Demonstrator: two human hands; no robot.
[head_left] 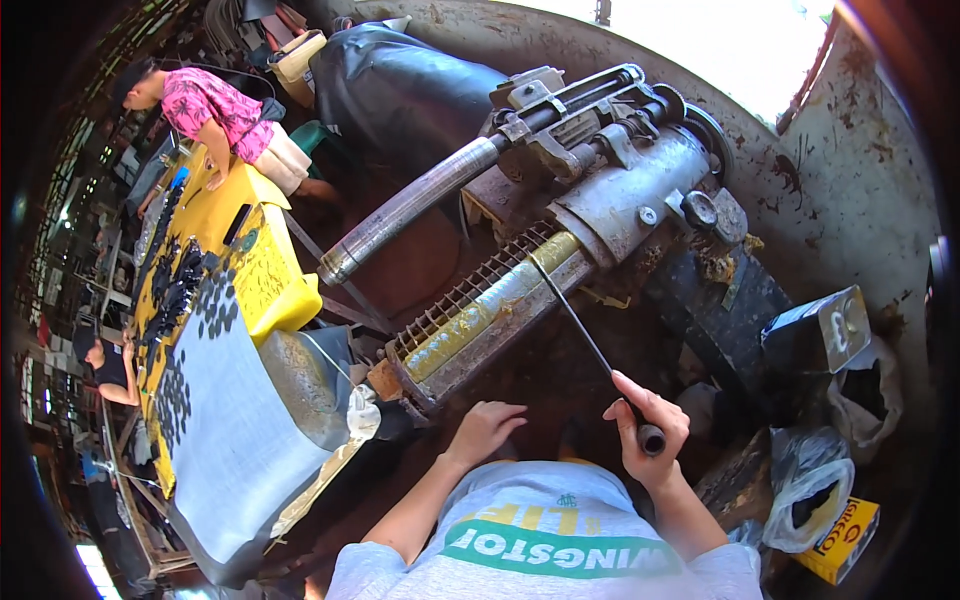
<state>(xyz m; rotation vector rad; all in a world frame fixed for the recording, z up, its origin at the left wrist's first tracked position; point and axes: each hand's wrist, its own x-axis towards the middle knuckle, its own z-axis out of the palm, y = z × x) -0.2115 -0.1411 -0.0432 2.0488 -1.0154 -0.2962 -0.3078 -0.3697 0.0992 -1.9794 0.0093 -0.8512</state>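
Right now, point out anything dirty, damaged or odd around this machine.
Brown stains blotch the pale wall behind the machine, and uneven yellowish patches coat its long bar, near the tip of the rod in the right hand; both surfaces look soiled.

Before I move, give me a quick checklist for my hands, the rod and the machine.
1. Right hand grip on the rod: ok, closed around its handle end.
2. Rod contact with the yellow bar: cannot tell; the tip overlaps it in view, but touching isn't certain.
3. Left hand: ok, empty and apart from the machine.
4. Machine stopped: cannot tell from a single still.
5. Others clear of the machine: ok, the pink-shirted person and another person are over by the table.
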